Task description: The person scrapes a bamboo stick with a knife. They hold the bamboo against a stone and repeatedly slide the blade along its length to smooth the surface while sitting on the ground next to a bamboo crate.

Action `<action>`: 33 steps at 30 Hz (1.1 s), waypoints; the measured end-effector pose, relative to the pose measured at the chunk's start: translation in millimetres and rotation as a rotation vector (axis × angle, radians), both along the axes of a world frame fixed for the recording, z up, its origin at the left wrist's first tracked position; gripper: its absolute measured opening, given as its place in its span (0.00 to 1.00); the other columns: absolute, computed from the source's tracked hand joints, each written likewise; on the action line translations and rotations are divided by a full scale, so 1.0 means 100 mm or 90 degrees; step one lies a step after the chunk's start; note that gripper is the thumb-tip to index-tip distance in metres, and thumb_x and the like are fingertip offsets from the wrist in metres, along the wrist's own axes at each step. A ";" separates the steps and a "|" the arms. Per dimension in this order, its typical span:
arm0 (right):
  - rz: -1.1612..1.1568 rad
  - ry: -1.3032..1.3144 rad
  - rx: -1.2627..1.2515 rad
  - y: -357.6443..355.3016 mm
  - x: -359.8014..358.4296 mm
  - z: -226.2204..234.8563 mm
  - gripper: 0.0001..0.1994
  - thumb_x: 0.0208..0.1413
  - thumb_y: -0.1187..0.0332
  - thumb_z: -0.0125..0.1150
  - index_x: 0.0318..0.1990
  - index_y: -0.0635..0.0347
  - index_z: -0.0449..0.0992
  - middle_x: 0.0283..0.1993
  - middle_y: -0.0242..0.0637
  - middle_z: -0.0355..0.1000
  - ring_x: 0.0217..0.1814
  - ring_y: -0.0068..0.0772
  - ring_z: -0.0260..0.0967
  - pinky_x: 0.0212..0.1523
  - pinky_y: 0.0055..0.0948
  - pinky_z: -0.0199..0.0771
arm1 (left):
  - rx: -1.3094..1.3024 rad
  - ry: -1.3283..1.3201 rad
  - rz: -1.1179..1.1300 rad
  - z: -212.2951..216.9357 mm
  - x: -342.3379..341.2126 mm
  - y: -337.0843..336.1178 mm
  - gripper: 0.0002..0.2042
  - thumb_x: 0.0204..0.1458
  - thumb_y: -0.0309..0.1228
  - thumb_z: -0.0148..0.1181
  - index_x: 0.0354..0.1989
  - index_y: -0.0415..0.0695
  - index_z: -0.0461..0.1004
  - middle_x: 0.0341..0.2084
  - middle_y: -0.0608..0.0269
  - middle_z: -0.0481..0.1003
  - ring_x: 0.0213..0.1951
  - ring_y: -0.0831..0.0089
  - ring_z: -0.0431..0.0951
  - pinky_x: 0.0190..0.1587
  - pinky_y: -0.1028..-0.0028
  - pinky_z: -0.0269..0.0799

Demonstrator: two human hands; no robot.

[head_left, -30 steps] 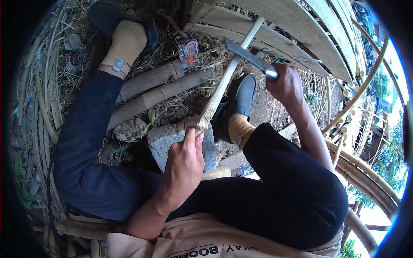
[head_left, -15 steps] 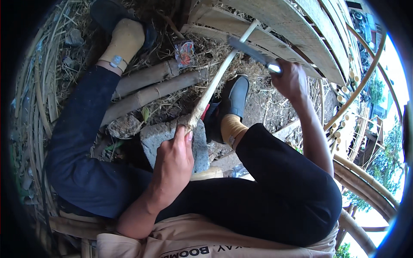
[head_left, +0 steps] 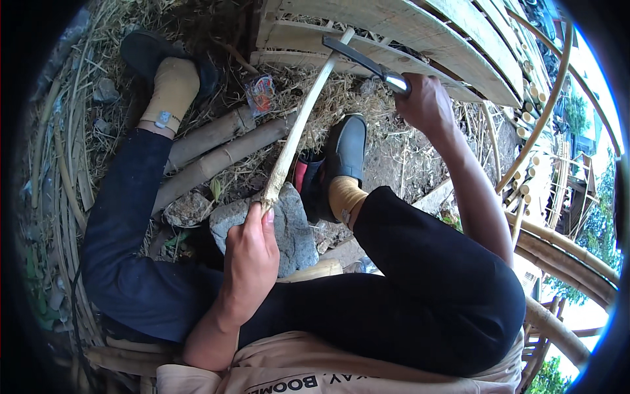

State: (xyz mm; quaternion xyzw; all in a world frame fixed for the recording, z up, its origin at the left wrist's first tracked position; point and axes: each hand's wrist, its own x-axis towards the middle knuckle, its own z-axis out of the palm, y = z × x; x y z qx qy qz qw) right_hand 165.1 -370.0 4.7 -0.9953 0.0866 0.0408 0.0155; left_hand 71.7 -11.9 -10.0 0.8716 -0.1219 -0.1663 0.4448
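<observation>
A pale, peeled wooden stick slants away from me, its thick, rough end low and its thin end up by the wooden slats. My left hand is closed around the thick end, above a grey stone block. In my right hand is a knife with a dark blade and a shiny part near the grip. The blade lies across the stick near its far end and appears to touch it. Most of the knife's handle is hidden in my fist.
Two cut bamboo poles lie left of the stick, near a crumpled wrapper. A slatted wooden panel stands at the far side. Stacked bamboo is at the right. My bent legs frame the work; dry straw covers the ground.
In the picture, both hands, the stick and the knife have shifted left. The blade is a little nearer the stick's far tip, and its face looks darker.
</observation>
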 end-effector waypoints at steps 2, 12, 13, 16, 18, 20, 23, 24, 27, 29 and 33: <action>0.001 -0.004 0.042 0.12 -0.10 -0.01 0.08 0.48 0.69 0.63 0.35 0.62 0.81 0.27 0.54 0.77 0.31 0.56 0.79 0.37 0.48 0.80 | -0.031 0.019 -0.005 -0.02 0.02 0.00 0.09 0.67 0.29 0.51 0.37 0.36 0.70 0.16 0.44 0.70 0.21 0.44 0.73 0.24 0.53 0.63; -0.013 -0.006 0.073 0.38 -0.16 -0.14 0.07 0.41 0.69 0.63 0.29 0.60 0.82 0.24 0.51 0.77 0.28 0.54 0.78 0.36 0.46 0.81 | -0.067 0.122 -0.034 0.04 0.07 -0.02 0.12 0.68 0.31 0.49 0.33 0.36 0.68 0.15 0.46 0.68 0.20 0.45 0.72 0.25 0.54 0.60; -0.002 -0.012 0.036 0.29 -0.14 -0.09 0.07 0.41 0.69 0.63 0.29 0.60 0.82 0.24 0.51 0.77 0.28 0.54 0.78 0.36 0.46 0.81 | -0.073 0.137 -0.040 0.06 0.10 -0.05 0.12 0.68 0.31 0.49 0.33 0.36 0.68 0.15 0.46 0.68 0.20 0.45 0.72 0.25 0.54 0.60; 0.018 -0.014 0.006 0.26 -0.06 -0.05 0.07 0.41 0.70 0.63 0.29 0.61 0.82 0.24 0.52 0.77 0.28 0.55 0.78 0.35 0.46 0.81 | -0.085 0.151 -0.040 0.01 0.11 -0.01 0.12 0.68 0.31 0.49 0.33 0.37 0.67 0.15 0.47 0.67 0.19 0.45 0.71 0.25 0.54 0.60; 0.022 -0.015 -0.016 0.23 -0.05 -0.02 0.07 0.42 0.70 0.62 0.30 0.61 0.82 0.24 0.52 0.77 0.27 0.54 0.78 0.34 0.46 0.81 | -0.084 0.150 -0.041 -0.01 0.12 -0.01 0.12 0.68 0.31 0.49 0.32 0.37 0.67 0.15 0.46 0.67 0.19 0.46 0.70 0.24 0.55 0.59; 0.035 -0.026 -0.042 0.19 -0.03 -0.04 0.07 0.44 0.70 0.62 0.31 0.61 0.82 0.24 0.51 0.77 0.26 0.52 0.79 0.33 0.45 0.81 | -0.087 0.159 -0.040 -0.01 0.14 -0.01 0.12 0.68 0.31 0.49 0.31 0.36 0.66 0.15 0.46 0.66 0.19 0.46 0.70 0.23 0.56 0.59; -0.058 -0.048 -0.080 -0.13 0.00 -0.06 0.07 0.52 0.71 0.61 0.37 0.59 0.82 0.26 0.46 0.79 0.25 0.40 0.80 0.29 0.40 0.82 | -0.067 0.214 -0.039 0.03 0.11 0.07 0.13 0.68 0.30 0.49 0.30 0.36 0.66 0.15 0.46 0.66 0.18 0.47 0.70 0.23 0.57 0.59; -0.026 -0.052 -0.133 -0.27 -0.03 0.00 0.07 0.51 0.71 0.62 0.37 0.60 0.82 0.25 0.46 0.79 0.24 0.40 0.79 0.29 0.40 0.83 | -0.071 0.212 -0.041 0.04 0.09 0.09 0.13 0.68 0.30 0.49 0.30 0.36 0.66 0.15 0.47 0.66 0.18 0.48 0.70 0.23 0.57 0.59; -0.045 0.004 -0.096 -0.25 -0.17 0.28 0.07 0.48 0.72 0.61 0.35 0.59 0.82 0.25 0.47 0.79 0.25 0.45 0.79 0.32 0.43 0.81 | -0.102 0.149 -0.066 -0.05 0.01 0.06 0.14 0.68 0.31 0.49 0.30 0.36 0.67 0.15 0.51 0.66 0.15 0.58 0.68 0.22 0.61 0.59; -0.050 0.007 -0.020 0.01 -0.25 0.25 0.06 0.44 0.72 0.60 0.31 0.59 0.80 0.23 0.47 0.77 0.25 0.51 0.78 0.34 0.46 0.80 | -0.136 0.210 -0.048 0.02 0.08 0.01 0.14 0.69 0.31 0.48 0.30 0.36 0.67 0.15 0.52 0.66 0.15 0.61 0.67 0.22 0.63 0.60; 0.067 0.039 0.112 0.53 -0.29 -0.09 0.08 0.43 0.68 0.62 0.32 0.58 0.80 0.23 0.49 0.76 0.29 0.54 0.78 0.35 0.48 0.79 | -0.110 0.278 0.002 -0.07 0.07 0.16 0.15 0.69 0.32 0.47 0.30 0.36 0.67 0.15 0.58 0.66 0.16 0.69 0.65 0.22 0.66 0.60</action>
